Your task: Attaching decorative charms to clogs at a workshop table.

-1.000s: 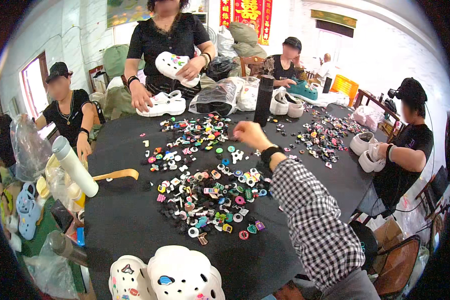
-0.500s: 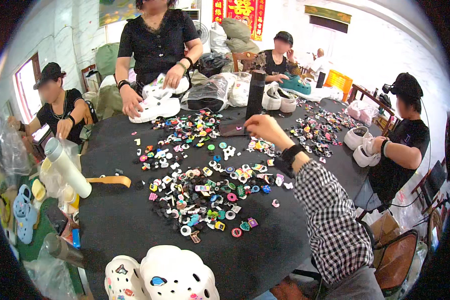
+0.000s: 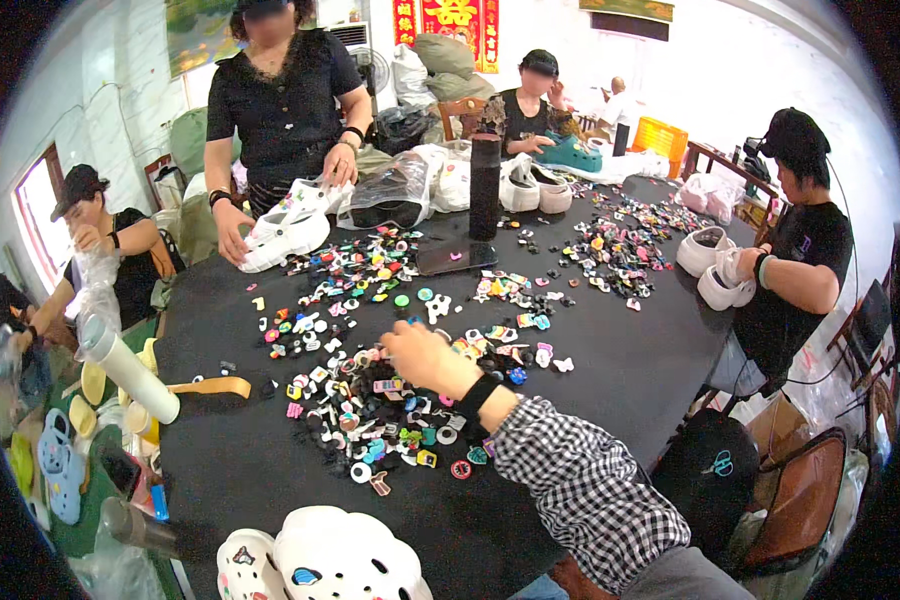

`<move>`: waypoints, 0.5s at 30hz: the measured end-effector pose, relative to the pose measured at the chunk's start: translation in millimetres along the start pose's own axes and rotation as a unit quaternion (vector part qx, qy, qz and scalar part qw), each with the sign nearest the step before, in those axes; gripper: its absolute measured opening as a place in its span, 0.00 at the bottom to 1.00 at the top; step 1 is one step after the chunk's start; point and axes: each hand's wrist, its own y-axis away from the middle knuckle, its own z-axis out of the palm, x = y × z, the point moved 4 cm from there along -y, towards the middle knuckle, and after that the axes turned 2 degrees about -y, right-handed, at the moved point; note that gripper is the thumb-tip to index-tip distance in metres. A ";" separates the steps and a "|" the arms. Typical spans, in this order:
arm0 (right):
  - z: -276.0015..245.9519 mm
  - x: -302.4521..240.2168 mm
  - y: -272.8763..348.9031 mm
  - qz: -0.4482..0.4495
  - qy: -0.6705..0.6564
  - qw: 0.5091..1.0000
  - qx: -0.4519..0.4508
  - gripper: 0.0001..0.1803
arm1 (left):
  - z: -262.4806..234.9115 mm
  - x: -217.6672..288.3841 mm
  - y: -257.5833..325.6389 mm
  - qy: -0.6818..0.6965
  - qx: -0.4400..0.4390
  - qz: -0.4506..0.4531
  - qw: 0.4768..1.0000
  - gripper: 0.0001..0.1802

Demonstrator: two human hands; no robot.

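Observation:
My right hand [image 3: 425, 357], in a checked sleeve with a black wristband, reaches over the near pile of shoe charms [image 3: 410, 437]. Its fingers are bent together at the pile's far left part; whatever they may pinch is hidden. The charms are small, many-coloured pieces, several with black backs. Two white clogs stand at the table's near edge: the larger clog [image 3: 345, 550] and, to its left, a smaller-looking clog [image 3: 247, 563]. Both carry a few charms. My left hand does not show.
A dark phone [image 3: 457, 259] lies beyond my hand, beside a black cylinder [image 3: 484, 187]. A pale bottle [image 3: 128, 368] and a wooden shoehorn-like piece [image 3: 210, 387] are at the left. Co-workers around the black table [image 3: 610, 390] handle white clogs [image 3: 288, 228] and a teal clog [image 3: 570, 153].
My right hand has moved from the phone, nearer and to the left, onto the near charm pile. The person at far left has raised a hand toward the head. The view has shifted slightly.

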 end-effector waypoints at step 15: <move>-30.9 -39.9 -4.4 -0.157 -0.156 0.974 -0.041 0.14 | 4.7 4.0 -1.0 0.007 0.020 0.038 0.999 0.24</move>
